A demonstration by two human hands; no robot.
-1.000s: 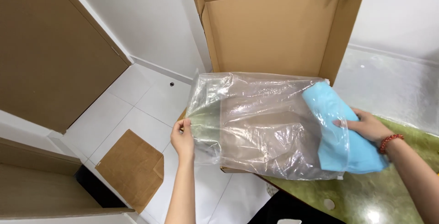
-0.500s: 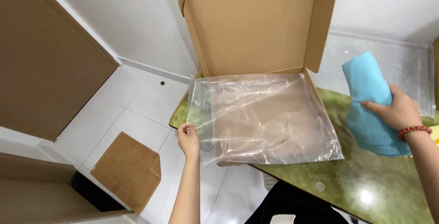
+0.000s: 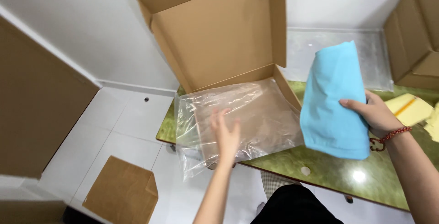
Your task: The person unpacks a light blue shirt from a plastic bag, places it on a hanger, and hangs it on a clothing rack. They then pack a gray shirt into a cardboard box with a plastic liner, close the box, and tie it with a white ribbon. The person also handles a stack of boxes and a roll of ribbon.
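Note:
My right hand point(image 3: 375, 113) grips a folded light-blue cloth point(image 3: 333, 100) and holds it upright above the green table point(image 3: 347, 171), to the right of an open flat cardboard box point(image 3: 219, 36). A clear plastic bag point(image 3: 238, 118) lies flat in the box tray and hangs over the table's near left edge. My left hand point(image 3: 225, 133) hovers over the bag with fingers apart, blurred by motion, holding nothing.
More cardboard boxes point(image 3: 414, 32) stand at the far right, with yellow items point(image 3: 409, 108) on the table beside them. A large cardboard panel point(image 3: 36, 114) leans at the left and a cardboard piece point(image 3: 121, 192) lies on the white tiled floor. A clear plastic sheet point(image 3: 334, 50) lies behind.
My right hand has lifted the blue cloth out of the bag and off to the right. My left hand has let go of the bag's edge and moved over it.

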